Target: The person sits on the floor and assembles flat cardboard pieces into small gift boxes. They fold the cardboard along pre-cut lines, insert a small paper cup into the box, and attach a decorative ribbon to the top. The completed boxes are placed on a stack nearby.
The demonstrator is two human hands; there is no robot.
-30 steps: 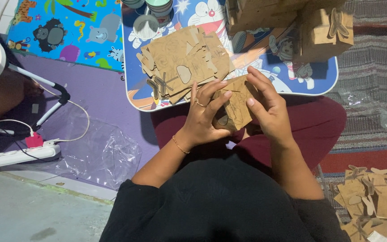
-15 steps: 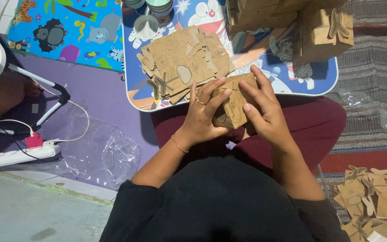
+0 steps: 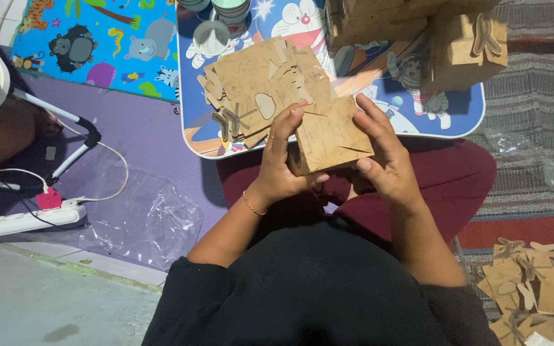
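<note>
Resting between 2 hands' grip, cardboard piece (image 3: 329,136)

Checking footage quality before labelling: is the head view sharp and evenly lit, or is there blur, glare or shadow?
Head view: sharp, evenly lit; flat brown cardboard cut-out between left hand and right hand is crisp; mild sheen on clear plastic wrap; black torso underexposed.

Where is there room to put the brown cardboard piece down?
The small cartoon-printed table shows a bare strip near its front right edge, between the flat brown cardboard piece in both hands and the folded brown cardboard boxes. Its left half is crowded by a pile of flat cardboard cutouts. The purple mat left of the table is bare too.
</note>
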